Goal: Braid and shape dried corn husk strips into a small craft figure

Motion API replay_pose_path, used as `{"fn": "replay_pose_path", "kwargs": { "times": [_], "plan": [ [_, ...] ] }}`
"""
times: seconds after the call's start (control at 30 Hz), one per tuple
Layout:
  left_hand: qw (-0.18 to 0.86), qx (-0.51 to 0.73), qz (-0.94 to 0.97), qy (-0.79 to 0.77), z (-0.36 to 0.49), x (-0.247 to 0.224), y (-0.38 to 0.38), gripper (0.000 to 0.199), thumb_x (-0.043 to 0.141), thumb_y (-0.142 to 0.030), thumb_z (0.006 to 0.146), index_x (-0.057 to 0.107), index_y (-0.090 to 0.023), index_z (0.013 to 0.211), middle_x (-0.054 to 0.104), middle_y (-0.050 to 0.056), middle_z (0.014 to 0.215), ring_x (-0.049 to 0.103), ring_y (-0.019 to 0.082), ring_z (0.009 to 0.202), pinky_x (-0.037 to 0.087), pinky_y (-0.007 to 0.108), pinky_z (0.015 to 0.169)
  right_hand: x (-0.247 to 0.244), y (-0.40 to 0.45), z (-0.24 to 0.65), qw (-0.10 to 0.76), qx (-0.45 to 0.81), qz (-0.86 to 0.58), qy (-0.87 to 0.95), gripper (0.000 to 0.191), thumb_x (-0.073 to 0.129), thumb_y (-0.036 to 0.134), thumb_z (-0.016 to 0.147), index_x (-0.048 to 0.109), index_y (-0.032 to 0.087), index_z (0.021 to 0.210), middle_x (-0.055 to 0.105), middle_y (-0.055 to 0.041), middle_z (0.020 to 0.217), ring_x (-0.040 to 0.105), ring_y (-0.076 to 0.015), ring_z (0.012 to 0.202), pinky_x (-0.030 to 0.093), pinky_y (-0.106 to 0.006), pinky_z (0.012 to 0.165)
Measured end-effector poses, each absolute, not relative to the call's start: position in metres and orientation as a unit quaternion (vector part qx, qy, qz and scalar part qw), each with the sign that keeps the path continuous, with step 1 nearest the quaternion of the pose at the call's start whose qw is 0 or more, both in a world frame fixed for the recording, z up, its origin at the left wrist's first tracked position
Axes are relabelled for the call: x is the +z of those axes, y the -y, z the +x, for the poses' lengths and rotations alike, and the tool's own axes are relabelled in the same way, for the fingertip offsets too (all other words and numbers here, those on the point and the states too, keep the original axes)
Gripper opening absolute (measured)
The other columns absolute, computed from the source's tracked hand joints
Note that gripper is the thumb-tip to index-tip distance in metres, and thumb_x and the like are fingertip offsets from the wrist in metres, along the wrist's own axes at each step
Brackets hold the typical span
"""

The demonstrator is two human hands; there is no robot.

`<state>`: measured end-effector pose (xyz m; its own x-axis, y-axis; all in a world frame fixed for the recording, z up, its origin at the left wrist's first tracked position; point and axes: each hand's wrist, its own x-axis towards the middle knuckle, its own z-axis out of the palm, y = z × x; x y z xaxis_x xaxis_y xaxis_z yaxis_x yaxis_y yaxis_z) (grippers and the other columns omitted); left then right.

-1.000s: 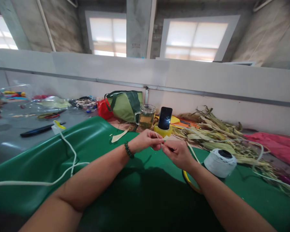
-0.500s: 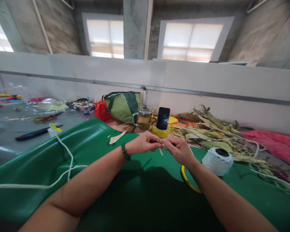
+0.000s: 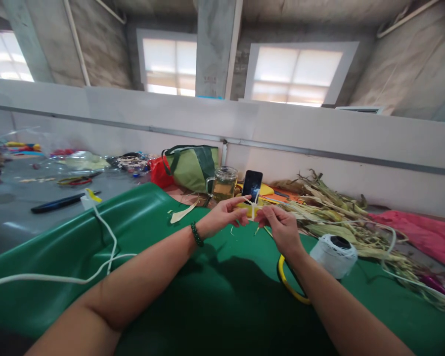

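Observation:
A small pale strip piece with several thin ends sits between my hands, in front of the phone. My right hand pinches its right side between thumb and fingers. My left hand, with a green bead bracelet at the wrist, has its fingers apart; the index fingertip reaches the strip's upper left end. The phone leans upright on a yellow roll, partly hidden behind the strip. Beneath both arms lies a green mat.
Behind stand a glass mug and a green bag. Dried husks and a white spool lie right, a yellow ring by my right forearm. White cable crosses the mat's left.
My left hand's fingers have opened from a pinch and the index finger now points outward. The pale piece shows more between the hands. The whole view has shifted slightly.

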<state>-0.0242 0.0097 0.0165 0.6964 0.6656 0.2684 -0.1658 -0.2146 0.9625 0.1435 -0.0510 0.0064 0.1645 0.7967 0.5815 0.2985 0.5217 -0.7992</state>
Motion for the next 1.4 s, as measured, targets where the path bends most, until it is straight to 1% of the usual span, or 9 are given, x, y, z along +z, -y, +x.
{"fn": "replay_pose_path", "kwargs": {
  "times": [0.2, 0.33, 0.43, 0.6, 0.73, 0.97, 1.13, 1.27, 1.4],
  "plan": [
    [0.525, 0.378, 0.744, -0.167, -0.022, 0.015, -0.003, 0.049, 0.059, -0.051, 0.079, 0.067, -0.01, 0.105, 0.053, 0.0, 0.065, 0.044, 0.008, 0.058, 0.037, 0.021, 0.057, 0.006, 0.056, 0.139, 0.579, 0.195, -0.436, 0.661, 0.038, 0.056, 0.05, 0.082, 0.066, 0.017, 0.066, 0.067, -0.0038, 0.062, 0.057, -0.0136, 0.05, 0.049, -0.027, 0.052],
    [0.461, 0.384, 0.78, -0.178, -0.022, 0.016, -0.002, 0.041, 0.051, -0.048, 0.084, 0.066, -0.012, 0.097, 0.06, 0.004, 0.082, 0.05, 0.011, 0.07, 0.042, 0.023, 0.065, 0.008, 0.059, 0.139, 0.54, 0.162, -0.441, 0.698, 0.036, 0.054, 0.044, 0.084, 0.063, 0.017, 0.062, 0.063, -0.0021, 0.057, 0.054, -0.0116, 0.048, 0.045, -0.024, 0.049],
    [0.378, 0.404, 0.814, -0.177, -0.019, 0.014, -0.002, 0.035, 0.048, -0.044, 0.087, 0.065, -0.013, 0.085, 0.061, 0.003, 0.078, 0.052, 0.013, 0.076, 0.043, 0.025, 0.072, 0.006, 0.059, 0.137, 0.511, 0.156, -0.443, 0.72, 0.034, 0.052, 0.041, 0.085, 0.061, 0.018, 0.062, 0.062, -0.0014, 0.056, 0.053, -0.0111, 0.048, 0.043, -0.023, 0.049],
    [0.319, 0.404, 0.826, -0.228, -0.015, 0.007, 0.0, 0.031, 0.043, -0.036, 0.09, 0.061, -0.014, 0.079, 0.054, -0.001, 0.06, 0.048, 0.01, 0.056, 0.039, 0.023, 0.059, 0.004, 0.058, 0.135, 0.445, 0.12, -0.454, 0.763, 0.034, 0.046, 0.033, 0.087, 0.056, 0.018, 0.059, 0.056, 0.0011, 0.052, 0.049, -0.01, 0.047, 0.038, -0.023, 0.049],
    [0.232, 0.392, 0.851, -0.263, -0.016, 0.006, 0.001, 0.023, 0.044, -0.028, 0.089, 0.057, -0.015, 0.074, 0.053, -0.002, 0.062, 0.047, 0.01, 0.058, 0.038, 0.023, 0.06, 0.003, 0.06, 0.134, 0.412, 0.065, -0.466, 0.78, 0.033, 0.044, 0.027, 0.086, 0.05, 0.019, 0.054, 0.053, 0.0016, 0.049, 0.046, -0.0101, 0.048, 0.034, -0.023, 0.05],
    [0.215, 0.364, 0.872, -0.247, -0.019, 0.01, 0.001, 0.022, 0.046, -0.029, 0.089, 0.055, -0.015, 0.074, 0.055, -0.001, 0.066, 0.048, 0.011, 0.062, 0.037, 0.022, 0.061, 0.001, 0.061, 0.133, 0.389, 0.069, -0.476, 0.786, 0.028, 0.044, 0.024, 0.084, 0.049, 0.019, 0.057, 0.053, 0.0014, 0.052, 0.045, -0.0101, 0.049, 0.031, -0.023, 0.051],
    [0.142, 0.353, 0.891, -0.247, -0.02, 0.009, 0.002, 0.024, 0.043, -0.027, 0.088, 0.051, -0.016, 0.068, 0.052, -0.001, 0.064, 0.047, 0.011, 0.061, 0.035, 0.023, 0.06, 0.005, 0.063, 0.133, 0.396, 0.08, -0.467, 0.787, 0.029, 0.042, 0.021, 0.081, 0.041, 0.019, 0.052, 0.04, 0.0042, 0.048, 0.037, -0.0089, 0.048, 0.027, -0.023, 0.05],
    [0.182, 0.352, 0.89, -0.226, -0.022, 0.014, 0.003, 0.032, 0.041, -0.031, 0.088, 0.047, -0.016, 0.06, 0.047, -0.002, 0.056, 0.04, 0.009, 0.054, 0.031, 0.02, 0.053, 0.01, 0.066, 0.132, 0.391, 0.085, -0.469, 0.788, 0.031, 0.043, 0.02, 0.08, 0.037, 0.019, 0.05, 0.034, 0.0052, 0.048, 0.034, -0.0081, 0.048, 0.025, -0.023, 0.05],
    [0.245, 0.354, 0.874, -0.225, -0.023, 0.02, 0.002, 0.035, 0.044, -0.035, 0.087, 0.05, -0.015, 0.06, 0.045, -0.003, 0.05, 0.038, 0.008, 0.049, 0.031, 0.019, 0.049, 0.013, 0.07, 0.13, 0.374, 0.065, -0.479, 0.791, 0.03, 0.044, 0.018, 0.081, 0.036, 0.019, 0.052, 0.036, 0.005, 0.05, 0.035, -0.0079, 0.05, 0.025, -0.023, 0.052]
  ]
}}
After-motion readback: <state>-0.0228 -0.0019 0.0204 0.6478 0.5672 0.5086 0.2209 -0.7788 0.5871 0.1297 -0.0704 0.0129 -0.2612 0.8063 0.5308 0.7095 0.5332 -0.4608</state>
